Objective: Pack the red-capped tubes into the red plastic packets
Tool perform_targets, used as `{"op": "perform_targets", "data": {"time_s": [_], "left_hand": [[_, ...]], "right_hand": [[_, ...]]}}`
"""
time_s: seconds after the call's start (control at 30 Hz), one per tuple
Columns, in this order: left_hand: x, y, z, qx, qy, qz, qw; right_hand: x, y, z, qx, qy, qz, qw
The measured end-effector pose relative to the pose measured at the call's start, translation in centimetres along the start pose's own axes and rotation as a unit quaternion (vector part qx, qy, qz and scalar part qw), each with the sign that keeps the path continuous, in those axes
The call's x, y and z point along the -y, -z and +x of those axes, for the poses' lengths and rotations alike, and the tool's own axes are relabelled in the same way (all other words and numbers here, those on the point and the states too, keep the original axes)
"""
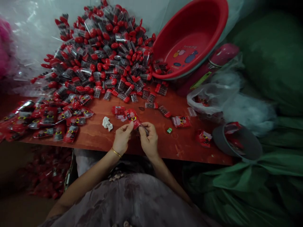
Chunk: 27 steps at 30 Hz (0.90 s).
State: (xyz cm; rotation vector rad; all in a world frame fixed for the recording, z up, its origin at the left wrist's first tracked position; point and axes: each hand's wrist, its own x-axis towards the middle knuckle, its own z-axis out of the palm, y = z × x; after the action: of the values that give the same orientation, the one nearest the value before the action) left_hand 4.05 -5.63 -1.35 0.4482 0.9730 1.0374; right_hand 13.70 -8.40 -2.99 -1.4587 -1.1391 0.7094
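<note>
While left grip, right grip pinch, red packet juts forward.

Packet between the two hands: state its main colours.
The packet is mostly red, with yellow and black print; head view shows it best.

A red printed packet slants between both hands.

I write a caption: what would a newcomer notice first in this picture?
First, the heap of red-capped tubes at the back of the table. Beside it, on the right, a basin stands tilted. In front, the left hand and right hand hold a packet.
</note>
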Motion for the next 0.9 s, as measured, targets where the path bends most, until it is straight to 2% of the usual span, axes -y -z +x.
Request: {"op": "perform_targets", "data": {"time_s": [0.13,0.27,0.33,0.43,0.5,0.6,0.73,0.9], "left_hand": [[1.2,-0.2,-0.2,-0.058,-0.050,-0.025,0.997],[1.9,-0.3,-0.4,-0.054,-0.079,-0.007,0.995],[1.4,-0.2,0.0,-0.047,-0.070,-0.001,0.996],[-0.2,0.1,0.7,-0.045,-0.041,-0.009,0.998],[-1.2,0.3,1.0,-0.042,-0.041,-0.008,0.998],[-1.8,0.4,0.7,-0.014,-0.045,-0.001,0.999],[-1.2,0.4,-0.2,0.033,-0.016,0.021,0.999],[-0.9,1.1,-0.9,0.029,-0.018,0.013,0.999]], "right_hand": [[-0.3,-0.8,-0.4,-0.022,-0.008,0.017,1.000],[-0.4,-1.1,-0.5,-0.027,-0.012,0.014,0.999],[-0.3,-0.9,-0.4,0.012,-0.011,0.018,1.000],[-0.1,-0.5,-0.3,0.116,-0.026,0.061,0.991],[0.0,-0.3,-0.4,0.151,-0.051,0.089,0.983],[0.0,-0.2,-0.6,0.129,-0.075,0.103,0.983],[0.3,-0.6,-0.6,0.122,-0.082,0.134,0.980],[0.4,-2.0,0.1,0.134,-0.061,0.109,0.983]]}}
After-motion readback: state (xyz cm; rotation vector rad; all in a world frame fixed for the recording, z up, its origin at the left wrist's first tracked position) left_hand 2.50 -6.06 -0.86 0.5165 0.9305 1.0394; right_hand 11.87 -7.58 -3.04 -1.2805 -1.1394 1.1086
